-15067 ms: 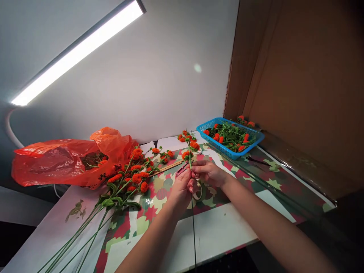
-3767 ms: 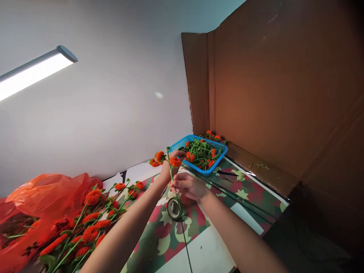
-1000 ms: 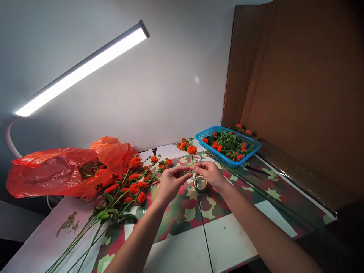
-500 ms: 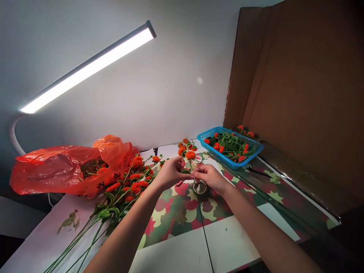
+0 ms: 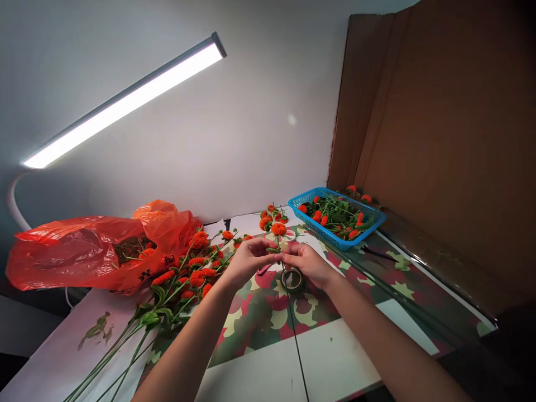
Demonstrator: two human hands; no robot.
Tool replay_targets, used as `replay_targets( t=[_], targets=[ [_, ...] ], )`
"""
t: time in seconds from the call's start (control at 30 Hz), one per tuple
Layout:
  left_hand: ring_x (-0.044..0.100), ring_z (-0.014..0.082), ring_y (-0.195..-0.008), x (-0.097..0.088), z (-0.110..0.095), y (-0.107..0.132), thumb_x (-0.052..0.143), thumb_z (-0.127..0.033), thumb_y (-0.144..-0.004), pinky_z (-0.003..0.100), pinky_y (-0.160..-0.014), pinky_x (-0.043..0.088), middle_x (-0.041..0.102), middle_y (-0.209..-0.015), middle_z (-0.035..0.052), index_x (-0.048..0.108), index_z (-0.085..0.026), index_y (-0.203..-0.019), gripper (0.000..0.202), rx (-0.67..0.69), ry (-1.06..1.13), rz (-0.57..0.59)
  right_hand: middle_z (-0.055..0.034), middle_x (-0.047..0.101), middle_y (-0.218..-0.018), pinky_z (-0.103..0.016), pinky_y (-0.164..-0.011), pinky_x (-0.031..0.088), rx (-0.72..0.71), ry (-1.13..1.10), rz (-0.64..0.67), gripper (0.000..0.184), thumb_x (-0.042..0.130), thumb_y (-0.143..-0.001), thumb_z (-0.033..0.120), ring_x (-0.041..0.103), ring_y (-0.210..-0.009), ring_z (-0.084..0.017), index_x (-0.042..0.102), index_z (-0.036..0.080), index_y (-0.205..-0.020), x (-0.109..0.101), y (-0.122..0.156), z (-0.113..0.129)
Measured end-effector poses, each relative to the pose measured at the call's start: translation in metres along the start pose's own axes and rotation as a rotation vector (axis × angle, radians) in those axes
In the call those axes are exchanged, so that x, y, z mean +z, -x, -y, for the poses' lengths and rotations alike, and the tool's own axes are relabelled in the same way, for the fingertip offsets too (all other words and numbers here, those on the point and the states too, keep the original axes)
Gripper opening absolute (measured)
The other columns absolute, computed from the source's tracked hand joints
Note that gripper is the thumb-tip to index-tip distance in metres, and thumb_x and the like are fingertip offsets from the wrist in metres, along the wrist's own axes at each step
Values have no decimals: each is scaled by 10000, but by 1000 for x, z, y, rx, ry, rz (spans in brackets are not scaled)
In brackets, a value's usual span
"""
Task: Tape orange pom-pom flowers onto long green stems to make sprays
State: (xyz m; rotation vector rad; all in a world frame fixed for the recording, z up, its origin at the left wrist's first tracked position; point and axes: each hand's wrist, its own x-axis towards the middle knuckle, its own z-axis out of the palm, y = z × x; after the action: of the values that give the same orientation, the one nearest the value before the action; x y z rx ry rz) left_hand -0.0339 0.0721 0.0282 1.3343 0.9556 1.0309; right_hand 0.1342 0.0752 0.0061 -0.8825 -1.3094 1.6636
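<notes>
My left hand (image 5: 247, 261) and my right hand (image 5: 307, 262) meet over the middle of the table, both pinched on a thin green stem (image 5: 293, 324) that runs down toward me. The stem carries small orange pompom flowers (image 5: 274, 223) at its top, just above my fingers. A roll of green tape (image 5: 292, 278) hangs or rests right below my right hand. Whether the tape strip is between my fingers is too small to make out.
A pile of finished orange flower stems (image 5: 188, 273) lies at the left beside an orange plastic bag (image 5: 92, 245). A blue basket (image 5: 372, 220) of orange flower pieces stands at the back right. Long green wires (image 5: 389, 290) lie along the right. Brown cardboard (image 5: 439, 139) walls the right side.
Over the last second my left hand closed in on the stem beside my right hand. The flower stem and tape roll stayed about where they were.
</notes>
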Motion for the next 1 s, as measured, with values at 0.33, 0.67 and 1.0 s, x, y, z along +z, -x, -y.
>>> replay_targets(
  t=[0.33,0.67,1.0],
  targets=[
    [527,71,-534,32,30,6,803,-286,-553,180,-518,426,614,-597,-9,634,-124,-647,252,88,151,-423,26,534,-562,-246,-593,345,-89,-2,-59,267,699,-634,405,452,-573,-94,654,142,-641,-3,-5,-7],
    [653,190,-836,68,40,26,719,-323,-679,294,-734,530,715,-943,71,713,-166,-944,307,168,84,-581,-2,617,-603,-265,-594,430,-146,-16,-172,232,706,-612,384,544,-592,-134,669,157,-644,2,-6,-10],
    [665,191,-783,66,36,29,717,-279,-671,285,-702,538,727,-875,69,731,-169,-885,241,232,-88,-699,-42,689,-696,-283,-644,479,-314,253,-212,179,636,-714,324,613,-689,-176,716,165,-705,5,-5,-7]
  ],
)
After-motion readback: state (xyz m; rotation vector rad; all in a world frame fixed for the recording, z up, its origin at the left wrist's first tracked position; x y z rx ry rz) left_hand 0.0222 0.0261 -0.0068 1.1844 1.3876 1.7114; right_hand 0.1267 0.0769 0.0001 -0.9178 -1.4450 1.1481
